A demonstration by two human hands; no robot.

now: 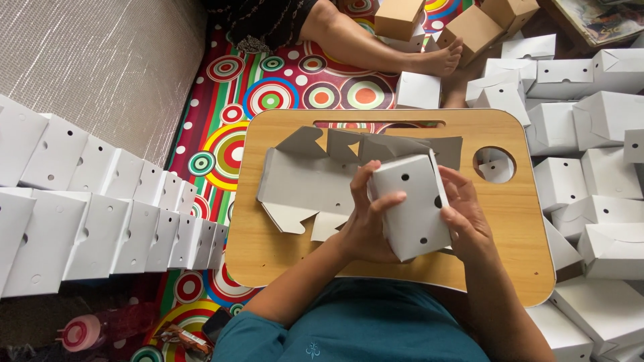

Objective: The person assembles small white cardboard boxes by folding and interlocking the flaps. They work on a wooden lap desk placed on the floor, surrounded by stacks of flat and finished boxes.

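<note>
Both my hands hold a folded white cardboard box with small round holes, just above a wooden lap tray. My left hand wraps its left side, thumb on top. Along the box's right side, my right hand presses with its fingers. Flat grey-white box blanks lie on the tray behind the box.
Rows of flat white box blanks stand at the left. Many folded white boxes pile at the right. Another person's leg and foot rest on the colourful circle-patterned mat, with brown boxes beyond. A pink bottle lies lower left.
</note>
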